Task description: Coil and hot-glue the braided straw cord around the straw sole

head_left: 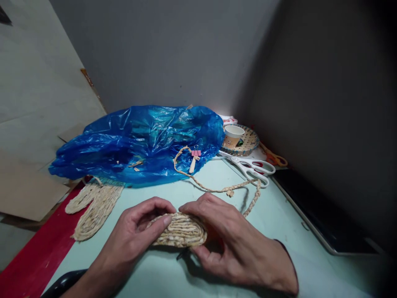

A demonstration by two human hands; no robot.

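Hands, left point(138, 225) and right point(225, 231), curled tight around woven straw piece point(181, 229) above table point(279, 231)

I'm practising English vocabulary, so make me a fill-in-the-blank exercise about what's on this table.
The left hand and right hand hold a straw pad in front of the ____ plastic bag.
The paper ____ stands on the woven tray.
The large scissors have ____ handles.
Missing words: blue, cup, white.

So: oval woven straw pad point(181, 231) up front, crumpled blue plastic bag point(139, 140) behind it, flat braided straw mats point(96, 205) left, white-handled scissors point(252, 165) right, white paper cup point(233, 135) in round woven tray point(252, 140) behind those.
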